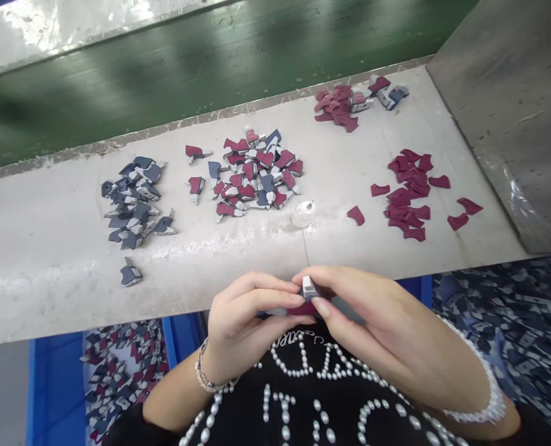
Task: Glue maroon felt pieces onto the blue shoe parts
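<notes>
My left hand (254, 322) and my right hand (363, 319) meet at the table's near edge, both closed on one small moulded plastic part (308, 288). Its light grey tip points up between my fingertips, with dark grey and maroon sides below; the rest is hidden by my fingers. Beyond my hands lies a pile of grey parts with maroon or blue-grey faces (256, 173). Loose maroon plastic pieces (408, 192) are scattered to the right. On the left is a heap of blue-grey parts (136, 198), with a single one (130, 272) nearer to me.
A white knob-like piece (304, 214) stands on the pale table (196, 260). More maroon pieces (338, 106) lie at the back right. A metal panel (512, 111) rises on the right. Below the table, a blue bin (56, 384) holds many parts; others lie at lower right (517, 334).
</notes>
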Demonstrator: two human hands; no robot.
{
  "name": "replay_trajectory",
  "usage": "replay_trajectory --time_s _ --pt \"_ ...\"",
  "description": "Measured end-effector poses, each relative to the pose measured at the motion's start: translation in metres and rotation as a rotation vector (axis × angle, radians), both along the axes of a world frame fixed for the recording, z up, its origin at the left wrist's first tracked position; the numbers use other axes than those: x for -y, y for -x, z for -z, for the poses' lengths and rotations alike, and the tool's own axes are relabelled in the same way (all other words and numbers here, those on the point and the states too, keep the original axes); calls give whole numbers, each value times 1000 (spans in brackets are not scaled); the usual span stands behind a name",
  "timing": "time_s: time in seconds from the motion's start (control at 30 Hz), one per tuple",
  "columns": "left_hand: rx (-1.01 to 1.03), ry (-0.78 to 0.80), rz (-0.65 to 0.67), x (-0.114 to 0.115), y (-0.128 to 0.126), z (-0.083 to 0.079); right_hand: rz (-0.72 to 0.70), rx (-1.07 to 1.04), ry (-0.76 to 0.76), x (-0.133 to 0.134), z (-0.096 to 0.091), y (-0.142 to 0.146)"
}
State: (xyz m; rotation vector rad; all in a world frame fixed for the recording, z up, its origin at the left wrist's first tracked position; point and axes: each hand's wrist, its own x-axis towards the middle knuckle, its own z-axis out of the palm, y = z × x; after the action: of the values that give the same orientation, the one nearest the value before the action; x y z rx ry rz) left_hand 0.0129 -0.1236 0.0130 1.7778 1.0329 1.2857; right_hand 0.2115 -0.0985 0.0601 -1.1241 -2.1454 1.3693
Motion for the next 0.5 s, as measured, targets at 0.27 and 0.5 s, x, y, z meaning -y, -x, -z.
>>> replay_trajectory --time_s 0.27,0.5 --pt "25 50 -2 2 4 2 -39 -44 73 0 0 -4" --pt "39 56 10 2 4 1 -32 -20 46 0 -1 -3"
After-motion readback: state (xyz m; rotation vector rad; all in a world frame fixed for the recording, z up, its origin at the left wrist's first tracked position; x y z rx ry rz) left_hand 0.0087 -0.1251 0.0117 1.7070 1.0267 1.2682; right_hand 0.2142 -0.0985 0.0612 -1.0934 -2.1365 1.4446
